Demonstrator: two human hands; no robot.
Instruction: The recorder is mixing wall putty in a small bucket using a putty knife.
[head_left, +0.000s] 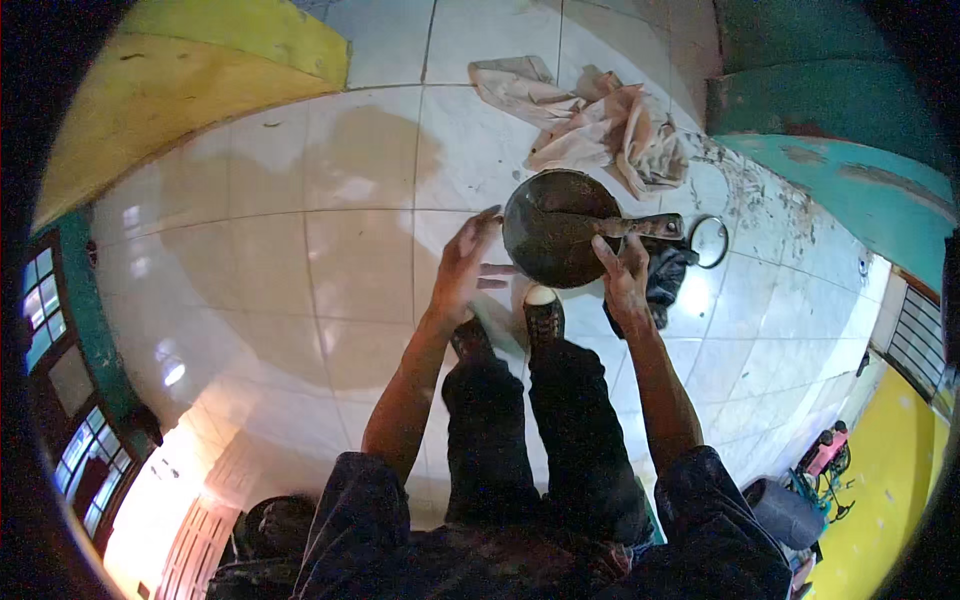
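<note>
A dark round pan is above the tiled floor in front of my shoes, its blackened base or inside facing the camera. Its riveted handle points right. My right hand has thumb and fingers at the handle near the pan's rim, gripping it. At the pan's left side, my left hand has its fingers spread beside the rim and seems to hold nothing; whether a fingertip touches the pan cannot be told. A crumpled pale cloth lies beyond the pan. Black plastic or cloth shows behind my right hand.
A round clear lid with a dark rim lies on the floor at the right. Dirt marks cover tiles by the green wall. A yellow block or wall stands upper left. A grey cylinder and a pink toy are lower right.
</note>
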